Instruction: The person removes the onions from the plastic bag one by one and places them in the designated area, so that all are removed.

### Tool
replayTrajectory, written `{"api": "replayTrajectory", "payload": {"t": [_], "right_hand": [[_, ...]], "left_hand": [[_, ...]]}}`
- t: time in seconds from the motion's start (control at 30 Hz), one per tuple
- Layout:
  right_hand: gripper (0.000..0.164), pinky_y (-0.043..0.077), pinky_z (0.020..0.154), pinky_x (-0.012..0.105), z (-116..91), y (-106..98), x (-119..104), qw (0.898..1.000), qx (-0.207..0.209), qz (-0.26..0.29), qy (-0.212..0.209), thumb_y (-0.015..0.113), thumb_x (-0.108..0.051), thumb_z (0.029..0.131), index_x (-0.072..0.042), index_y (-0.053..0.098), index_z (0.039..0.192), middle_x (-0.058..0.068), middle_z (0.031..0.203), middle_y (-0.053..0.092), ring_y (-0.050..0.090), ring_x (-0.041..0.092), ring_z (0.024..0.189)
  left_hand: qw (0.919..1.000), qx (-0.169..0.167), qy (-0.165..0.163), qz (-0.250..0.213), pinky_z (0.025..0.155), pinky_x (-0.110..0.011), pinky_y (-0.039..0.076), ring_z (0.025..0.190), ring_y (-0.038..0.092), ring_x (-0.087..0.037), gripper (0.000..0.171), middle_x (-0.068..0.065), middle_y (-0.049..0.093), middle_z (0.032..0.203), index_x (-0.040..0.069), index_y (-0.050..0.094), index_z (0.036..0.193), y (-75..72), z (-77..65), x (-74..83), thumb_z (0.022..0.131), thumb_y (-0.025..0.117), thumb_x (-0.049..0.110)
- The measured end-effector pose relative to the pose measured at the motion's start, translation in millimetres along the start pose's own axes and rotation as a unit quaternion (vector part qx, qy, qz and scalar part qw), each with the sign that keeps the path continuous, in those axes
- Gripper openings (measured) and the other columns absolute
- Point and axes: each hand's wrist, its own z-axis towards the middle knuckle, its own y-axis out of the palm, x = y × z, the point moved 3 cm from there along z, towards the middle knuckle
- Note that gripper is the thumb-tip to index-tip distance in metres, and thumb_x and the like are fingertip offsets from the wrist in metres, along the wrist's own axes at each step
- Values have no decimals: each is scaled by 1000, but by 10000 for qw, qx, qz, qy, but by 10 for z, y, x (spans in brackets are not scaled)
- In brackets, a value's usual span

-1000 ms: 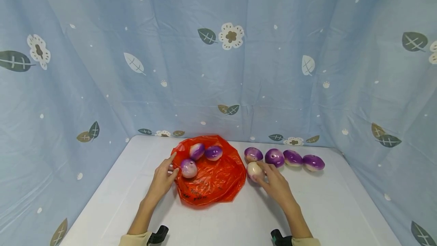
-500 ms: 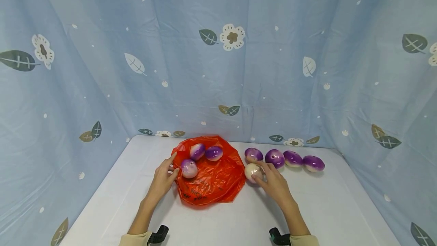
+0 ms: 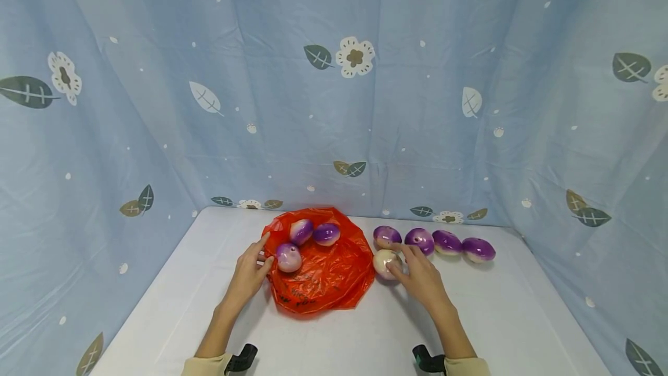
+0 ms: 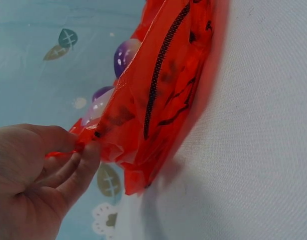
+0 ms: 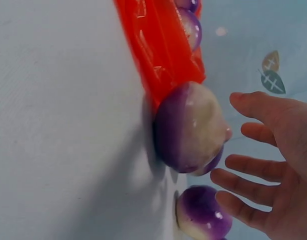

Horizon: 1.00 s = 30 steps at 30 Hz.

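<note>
My left hand pinches the left rim of a red plastic bag, thumb and fingertips on the film in the left wrist view. The bag lies spread with its mouth up. Inside sit three glossy purple-and-white turnips, one close to my left fingers. My right hand is beside another turnip, its fingers spread and a gap showing between them and the turnip in the right wrist view. That turnip rests on the table against the bag's right edge, pale side toward the head camera.
Behind my right hand, several more turnips stand in a row along the back right of the white table. A blue curtain printed with leaves and flowers encloses the back and sides.
The turnip by my right hand has shifted slightly left, up to the bag's edge. My right fingers, earlier around it, have let go. My left hand keeps its place on the bag.
</note>
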Motion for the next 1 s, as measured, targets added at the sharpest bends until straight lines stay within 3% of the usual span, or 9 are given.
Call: {"api": "replayTrajectory", "payload": {"t": [0.53, 0.77, 1.0], "right_hand": [[55, 60, 83, 49, 108, -40, -241, 9996, 86, 238, -81, 77, -36, 84, -19, 59, 133, 10, 120, 64, 67, 26, 97], [51, 58, 87, 51, 132, -14, -354, 9984, 208, 323, -419, 76, -35, 85, -18, 60, 130, 9, 122, 64, 67, 30, 106], [51, 58, 88, 48, 170, 42, -504, 9984, 46, 351, -451, 73, -38, 86, -20, 59, 132, 7, 123, 63, 66, 28, 109]], "left_hand": [[10000, 51, 7, -30, 68, -31, 62, 82, 70, -26, 61, -18, 64, 105, 1, 47, 144, -37, -2, -9, 86, 67, -5], [10000, 38, 17, 39, 69, -32, 62, 82, 69, -26, 61, -18, 63, 105, 1, 47, 144, -34, -6, -13, 86, 67, -5], [10000, 16, -48, 65, 70, -32, 62, 83, 70, -26, 62, -18, 64, 108, 1, 46, 144, -30, -9, -11, 86, 68, -3]]}}
